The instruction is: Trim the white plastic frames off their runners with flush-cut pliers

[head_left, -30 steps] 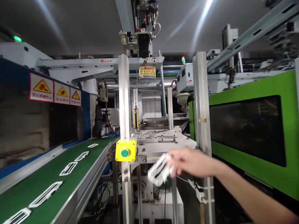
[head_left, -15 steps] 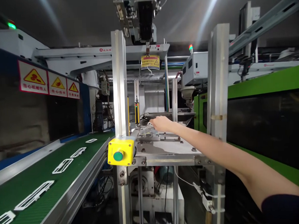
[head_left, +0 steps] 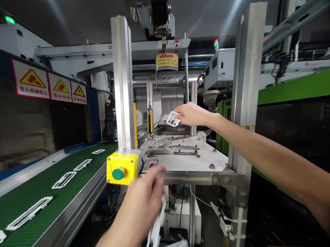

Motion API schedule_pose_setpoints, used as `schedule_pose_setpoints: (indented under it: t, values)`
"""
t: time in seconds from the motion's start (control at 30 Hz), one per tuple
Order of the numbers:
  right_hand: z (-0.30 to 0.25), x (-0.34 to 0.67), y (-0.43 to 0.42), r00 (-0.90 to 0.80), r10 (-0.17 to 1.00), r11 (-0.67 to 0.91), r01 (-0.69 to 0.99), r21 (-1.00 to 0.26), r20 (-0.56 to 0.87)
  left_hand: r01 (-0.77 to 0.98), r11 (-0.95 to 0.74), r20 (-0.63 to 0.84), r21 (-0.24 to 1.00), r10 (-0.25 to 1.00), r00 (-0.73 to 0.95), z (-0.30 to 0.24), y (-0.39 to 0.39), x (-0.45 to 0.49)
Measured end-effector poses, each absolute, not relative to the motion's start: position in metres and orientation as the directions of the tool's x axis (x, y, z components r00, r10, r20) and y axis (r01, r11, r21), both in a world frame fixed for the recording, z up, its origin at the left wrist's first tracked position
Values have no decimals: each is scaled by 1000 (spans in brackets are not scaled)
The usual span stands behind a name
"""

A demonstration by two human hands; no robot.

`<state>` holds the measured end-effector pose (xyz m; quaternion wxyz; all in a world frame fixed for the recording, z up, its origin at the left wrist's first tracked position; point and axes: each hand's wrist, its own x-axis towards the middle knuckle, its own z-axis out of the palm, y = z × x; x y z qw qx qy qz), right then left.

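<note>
My right hand [head_left: 190, 114] pinches a small white plastic frame [head_left: 173, 118] at its right end, holding it up above the far part of the metal worktable [head_left: 207, 160]. Below that frame, a flat metal fixture [head_left: 160, 147] is mounted on the tabletop. Closer to me, my left hand [head_left: 146, 197] is blurred by motion in front of the table's front edge. Its fingers are closed around long white plastic frames [head_left: 158, 227] that hang down below it; how many is unclear.
Left, several white frames [head_left: 29, 214] lie on a green conveyor belt [head_left: 63, 206]. A yellow box with a green button [head_left: 118, 174] sits on the near left post [head_left: 123, 85]. Another post [head_left: 249, 72] stands right, beside a green machine [head_left: 300, 90]. Dark machinery [head_left: 160, 14] hangs overhead.
My right hand has risen from the fixture and now shows a white frame in its fingers. My left hand has come into view from below with white frames. The view has shifted slightly.
</note>
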<state>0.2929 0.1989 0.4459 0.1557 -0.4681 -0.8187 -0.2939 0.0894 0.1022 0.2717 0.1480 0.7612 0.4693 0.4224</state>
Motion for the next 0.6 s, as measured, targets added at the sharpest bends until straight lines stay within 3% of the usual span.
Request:
schedule_pose_setpoints:
  t: [0.07, 0.2, 0.43, 0.6]
  values:
    - [442, 296, 186, -513, 650, 351, 857, 377, 560, 798, -446, 451, 405, 857, 250, 331, 145, 117]
    - [436, 309, 156, -544, 551, 344, 839, 422, 632, 893, -310, 277, 326, 935, 224, 397, 221, 154]
    - [430, 341, 141, -558, 429, 403, 822, 402, 711, 971, -143, 56, 193, 989, 135, 373, 309, 170]
    - [426, 352, 149, -597, 371, 405, 793, 454, 712, 971, -134, 64, 199, 990, 124, 359, 348, 173]
